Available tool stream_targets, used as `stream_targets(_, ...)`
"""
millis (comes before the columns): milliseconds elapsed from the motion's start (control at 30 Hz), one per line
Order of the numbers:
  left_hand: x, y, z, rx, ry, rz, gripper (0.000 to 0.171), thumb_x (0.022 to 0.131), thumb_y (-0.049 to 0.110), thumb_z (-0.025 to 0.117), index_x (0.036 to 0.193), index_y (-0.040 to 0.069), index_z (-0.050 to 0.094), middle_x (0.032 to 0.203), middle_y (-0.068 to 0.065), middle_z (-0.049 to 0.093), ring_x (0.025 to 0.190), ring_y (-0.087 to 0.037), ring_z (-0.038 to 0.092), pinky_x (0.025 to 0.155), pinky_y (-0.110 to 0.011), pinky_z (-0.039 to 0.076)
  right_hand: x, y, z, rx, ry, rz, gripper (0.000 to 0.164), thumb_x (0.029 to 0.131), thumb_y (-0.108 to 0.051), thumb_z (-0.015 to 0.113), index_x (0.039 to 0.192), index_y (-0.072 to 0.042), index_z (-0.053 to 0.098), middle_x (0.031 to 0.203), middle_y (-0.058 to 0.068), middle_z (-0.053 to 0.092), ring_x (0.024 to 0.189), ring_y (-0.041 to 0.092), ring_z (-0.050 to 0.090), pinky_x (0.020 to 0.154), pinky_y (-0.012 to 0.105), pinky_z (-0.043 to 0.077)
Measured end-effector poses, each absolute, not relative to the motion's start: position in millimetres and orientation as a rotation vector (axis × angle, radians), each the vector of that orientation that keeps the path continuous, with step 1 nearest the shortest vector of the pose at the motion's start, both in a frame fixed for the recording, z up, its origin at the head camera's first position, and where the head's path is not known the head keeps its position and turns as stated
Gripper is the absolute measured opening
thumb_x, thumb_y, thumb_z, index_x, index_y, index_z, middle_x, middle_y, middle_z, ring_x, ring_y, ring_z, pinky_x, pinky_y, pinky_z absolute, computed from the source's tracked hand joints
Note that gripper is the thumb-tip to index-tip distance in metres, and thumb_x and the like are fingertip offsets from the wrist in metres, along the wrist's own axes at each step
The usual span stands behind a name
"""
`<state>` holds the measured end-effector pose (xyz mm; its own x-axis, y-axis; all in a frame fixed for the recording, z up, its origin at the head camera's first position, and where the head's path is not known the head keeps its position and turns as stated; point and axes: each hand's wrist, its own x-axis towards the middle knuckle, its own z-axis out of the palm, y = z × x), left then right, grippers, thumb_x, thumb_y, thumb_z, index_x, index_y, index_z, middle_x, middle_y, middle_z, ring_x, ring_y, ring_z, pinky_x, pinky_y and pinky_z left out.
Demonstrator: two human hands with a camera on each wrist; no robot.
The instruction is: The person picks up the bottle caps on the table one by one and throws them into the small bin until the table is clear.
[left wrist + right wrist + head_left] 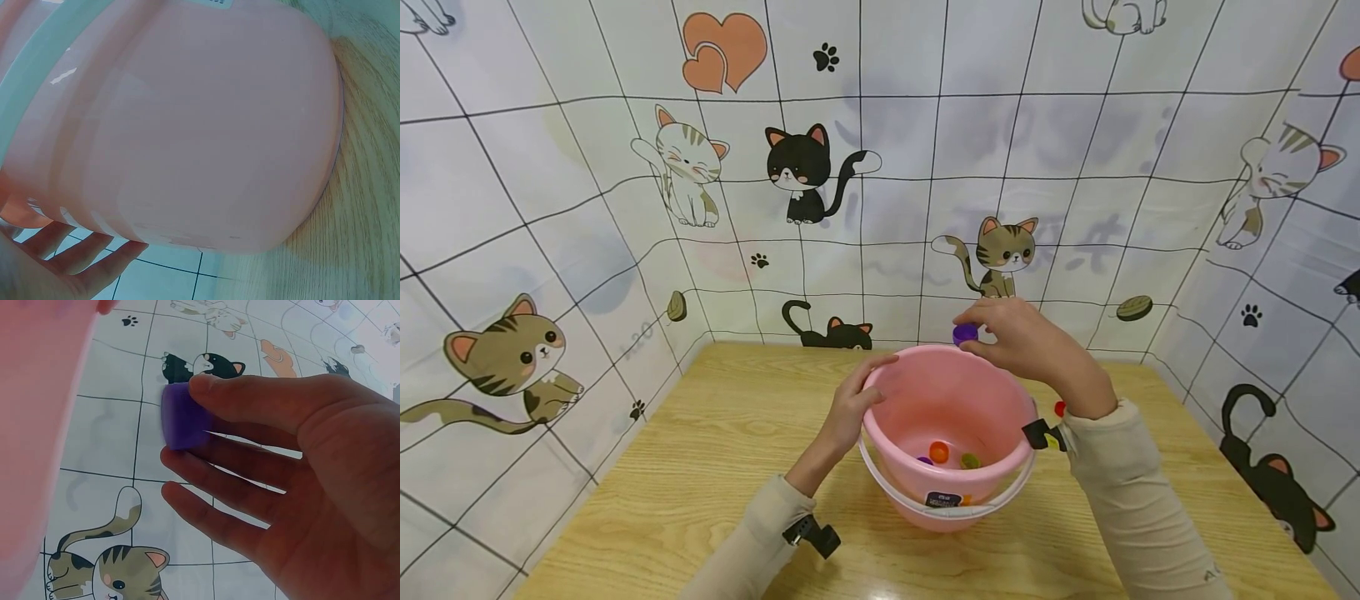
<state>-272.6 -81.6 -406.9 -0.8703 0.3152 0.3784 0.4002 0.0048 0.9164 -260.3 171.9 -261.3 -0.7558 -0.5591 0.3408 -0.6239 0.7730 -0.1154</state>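
A pink bucket point(904, 473) stands upright on the table, its white handle point(951, 514) hanging down at the front. My left hand point(850, 404) holds the bucket's left rim, thumb over the edge; in the left wrist view its fingers point(100, 262) lie along the outer wall. Above the far right part of the rim, my right hand point(1026, 337) pinches a small purple cap point(966, 334) between thumb and fingers. The right wrist view shows the purple cap point(180, 417) beside the bucket's wall. On the bucket's floor lie an orange piece point(938, 452), a green one point(971, 461) and a partly hidden purple one point(924, 460).
A small red piece point(1060, 408) is on the wooden table point(700, 467) to the right of the bucket, partly hidden by the right wrist. Cloth walls point(895, 275) with cat drawings enclose the table at the back and both sides.
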Motion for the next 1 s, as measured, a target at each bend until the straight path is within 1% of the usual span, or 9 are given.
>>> stream_targets(167, -273.3, -81.9, -407.9, -0.771, -2.176, -2.036, 0.054, 0.081, 0.007, 0.045, 0.134, 0.019, 0.055, 0.135, -0.003, 0.054, 0.114, -0.032, 0.057, 0.086, -0.057, 0.051, -261.2, 172.9, -262.3, 0.938, -2.659, 0.304, 0.03, 0.084, -0.018, 0.072, 0.111, -0.005, 0.07, 0.107, 0.007, 0.07, 0.095, 0.022, 0.066, 0.086, 0.044, 0.052)
stream_targets(433, -273.1, -82.4, -409.0, -0.767, -2.18, -2.021, 0.055, 0.08, 0.009, 0.046, 0.133, 0.019, 0.055, 0.135, -0.003, 0.054, 0.113, -0.031, 0.057, 0.084, -0.056, 0.052, -261.3, 172.2, -262.0, 0.94, -2.672, 0.319, 0.031, 0.085, -0.02, 0.071, 0.112, -0.006, 0.07, 0.109, 0.007, 0.07, 0.095, 0.022, 0.065, 0.087, 0.044, 0.051)
stream_targets(767, -273.2, -82.5, -408.3, -0.772, -2.171, -2.038, 0.056, 0.08, 0.008, 0.045, 0.134, 0.018, 0.054, 0.136, -0.004, 0.054, 0.114, -0.032, 0.058, 0.083, -0.058, 0.052, -259.8, 175.1, -261.0, 0.921, -2.693, 0.311, 0.031, 0.086, -0.021, 0.07, 0.112, -0.005, 0.07, 0.108, 0.008, 0.07, 0.096, 0.024, 0.065, 0.085, 0.044, 0.053)
stream_targets(1000, -272.5, -82.7, -407.7, -0.771, -2.167, -2.047, 0.056, 0.08, 0.009, 0.046, 0.134, 0.018, 0.054, 0.135, -0.004, 0.054, 0.113, -0.032, 0.057, 0.084, -0.058, 0.052, -259.0, 179.7, -262.9, 0.908, -2.71, 0.308, 0.03, 0.086, -0.022, 0.07, 0.111, -0.006, 0.07, 0.106, 0.007, 0.071, 0.095, 0.023, 0.065, 0.083, 0.043, 0.054)
